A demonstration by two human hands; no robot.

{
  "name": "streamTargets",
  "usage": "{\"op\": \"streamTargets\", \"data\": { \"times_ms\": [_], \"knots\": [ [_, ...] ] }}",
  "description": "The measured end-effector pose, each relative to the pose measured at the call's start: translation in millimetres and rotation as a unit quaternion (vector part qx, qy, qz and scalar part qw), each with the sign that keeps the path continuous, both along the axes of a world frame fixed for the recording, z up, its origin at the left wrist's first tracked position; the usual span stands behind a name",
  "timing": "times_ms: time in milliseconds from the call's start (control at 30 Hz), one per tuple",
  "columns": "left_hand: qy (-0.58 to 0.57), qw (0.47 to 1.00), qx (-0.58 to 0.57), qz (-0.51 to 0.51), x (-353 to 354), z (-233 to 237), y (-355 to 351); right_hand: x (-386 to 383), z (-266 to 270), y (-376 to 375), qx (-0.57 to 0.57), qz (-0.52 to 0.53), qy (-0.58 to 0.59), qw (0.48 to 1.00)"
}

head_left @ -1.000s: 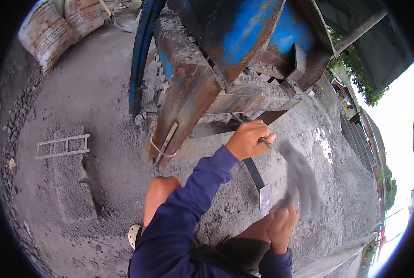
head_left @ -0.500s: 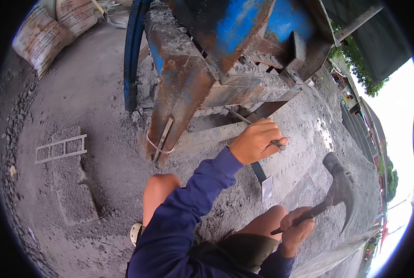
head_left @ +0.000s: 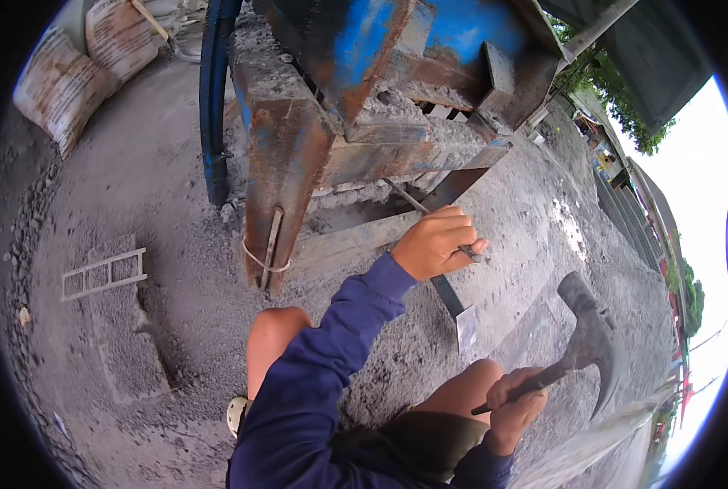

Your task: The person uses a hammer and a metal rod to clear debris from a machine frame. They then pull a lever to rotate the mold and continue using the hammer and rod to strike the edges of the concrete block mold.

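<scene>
My left hand (head_left: pixel 435 244) is closed around a thin metal rod (head_left: pixel 407 196). Its far end reaches under the lower beam of a rusty, blue-painted steel machine (head_left: pixel 380 163), where the tip is hard to make out. The rod's near end sticks out past my thumb. Lower right, my right hand (head_left: pixel 517 407) grips a claw hammer (head_left: pixel 584 338) by its dark handle. The hammer head is raised to the right, apart from the rod, with the claw curving downward. Grey dust and grit coat the machine's ledges.
Printed sacks (head_left: pixel 66 85) lean at the upper left near a shovel (head_left: pixel 172 41). A small ladder-shaped metal frame (head_left: pixel 105 275) lies on a rough slab (head_left: pixel 131 350). A loop of cord (head_left: pixel 258 262) hangs around the machine's leg. Dusty ground (head_left: pixel 168 196) surrounds it.
The view has shifted, so the machine and my left hand appear farther left. Both hands keep their holds, and the hammer remains raised away from the rod.
</scene>
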State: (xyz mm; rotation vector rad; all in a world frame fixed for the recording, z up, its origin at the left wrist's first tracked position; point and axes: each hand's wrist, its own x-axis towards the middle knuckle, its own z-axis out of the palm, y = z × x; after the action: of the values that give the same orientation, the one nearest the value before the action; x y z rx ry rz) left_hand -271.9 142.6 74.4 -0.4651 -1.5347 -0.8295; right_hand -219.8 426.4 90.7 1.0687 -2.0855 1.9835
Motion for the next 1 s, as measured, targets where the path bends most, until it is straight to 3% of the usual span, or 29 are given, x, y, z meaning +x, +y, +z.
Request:
{"op": "streamTargets", "data": {
  "times_ms": [367, 467, 533, 567, 633, 667, 733, 800, 867, 900, 933, 1000],
  "knots": [
    [0.005, 1.0, 0.014, 0.021, -8, 6, 1, 7, 12, -15, -0.073, 0.031, -0.007, 0.997],
    [-0.04, 0.999, 0.02, 0.025, -9, 9, -2, -9, -7, -22, -0.025, 0.049, 0.039, 0.998],
    [0.003, 0.999, 0.021, 0.032, -16, 11, 1, -23, -24, -28, 0.195, -0.018, 0.063, 0.979],
    [0.0, 0.999, 0.019, 0.028, -17, 10, 4, -18, -23, -31, 0.193, -0.022, 0.059, 0.979],
    [0.001, 0.999, 0.023, 0.033, -21, 11, 5, -8, -12, -44, 0.045, 0.008, -0.057, 0.997],
    [-0.003, 0.999, 0.023, 0.035, -22, 10, 5, -6, -6, -46, 0.045, 0.01, -0.06, 0.997],
    [-0.017, 0.999, 0.039, 0.02, -24, 11, 3, -2, 10, -46, -0.146, 0.083, -0.02, 0.986],
    [-0.031, 0.998, 0.036, 0.03, -23, 14, 1, 5, 20, -47, -0.191, 0.113, 0.022, 0.975],
    [-0.037, 0.998, 0.032, 0.039, -22, 19, -2, -1, 6, -56, -0.162, 0.112, 0.038, 0.98],
    [-0.036, 0.998, 0.034, 0.036, -20, 20, -1, -2, 4, -58, 0.007, -0.009, 0.059, 0.998],
    [-0.035, 0.998, 0.035, 0.031, -20, 22, 1, -4, 9, -57, 0.147, -0.069, -0.001, 0.987],
    [-0.031, 0.999, 0.025, 0.033, -27, 19, 6, -7, 1, -56, 0.118, -0.053, -0.045, 0.991]
  ]
}}
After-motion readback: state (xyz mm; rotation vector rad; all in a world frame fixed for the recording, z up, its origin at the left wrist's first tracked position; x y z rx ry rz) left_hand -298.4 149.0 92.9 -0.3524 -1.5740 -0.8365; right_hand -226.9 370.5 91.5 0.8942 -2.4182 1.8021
